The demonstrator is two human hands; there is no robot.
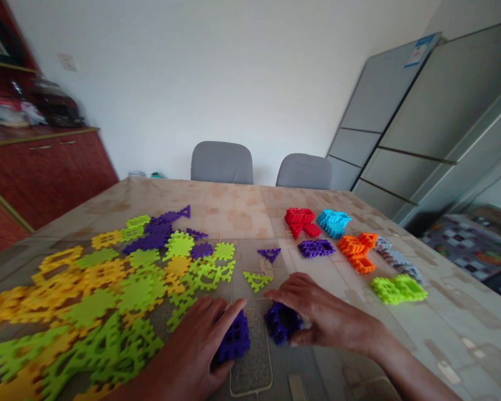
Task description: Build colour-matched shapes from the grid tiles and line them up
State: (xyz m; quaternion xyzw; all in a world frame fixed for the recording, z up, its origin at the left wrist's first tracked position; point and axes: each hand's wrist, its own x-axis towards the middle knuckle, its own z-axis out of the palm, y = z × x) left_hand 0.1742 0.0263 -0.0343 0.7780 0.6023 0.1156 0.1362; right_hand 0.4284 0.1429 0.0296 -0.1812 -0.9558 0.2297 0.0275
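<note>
My left hand point(204, 340) is closed around purple interlocking building pieces point(237, 337), which show a square grid face toward the right. Across a small gap, my right hand point(313, 306) grips more purple building pieces point(280, 323), with an opening showing in the top one. The fingers of both hands partly cover what they hold, so I cannot tell how many pieces are in each. Just beyond the hands lie a lime green triangle piece point(256, 281) and a purple triangle piece point(269, 254).
Loose yellow point(104, 274), lime green point(140, 289) and purple pieces point(154, 234) spread over the table's left side. Grouped pieces sit at right: red point(299, 219), light blue point(334, 223), purple point(316, 248), orange point(358, 250), grey point(398, 260) and lime green point(398, 289). Two grey chairs point(222, 161) stand behind.
</note>
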